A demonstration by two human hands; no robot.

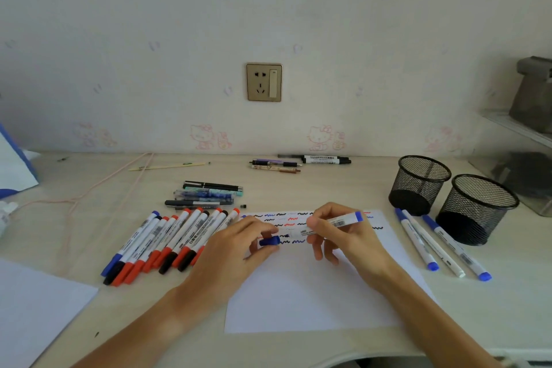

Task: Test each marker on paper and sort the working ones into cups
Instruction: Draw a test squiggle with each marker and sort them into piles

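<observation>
My right hand (pixel 337 233) grips a white marker with a blue end (pixel 343 222), its tip pointing left over the white paper (pixel 304 293). My left hand (pixel 239 245) pinches the marker's blue cap (pixel 269 240), just off the tip. The paper's top carries rows of blue, black and red squiggles (pixel 286 219). A pile of several red, black and blue markers (pixel 167 243) lies left of the paper. Three blue-capped markers (pixel 439 243) lie to its right. Two black mesh cups (pixel 419 184) (pixel 476 209) stand at the right.
Several pens (pixel 209 194) lie behind the marker pile, and more pens and a black marker (pixel 298 161) near the wall. A pink cord (pixel 98 188) runs over the left of the desk. Another sheet (pixel 35 308) lies at the front left. A shelf (pixel 522 134) is at the right.
</observation>
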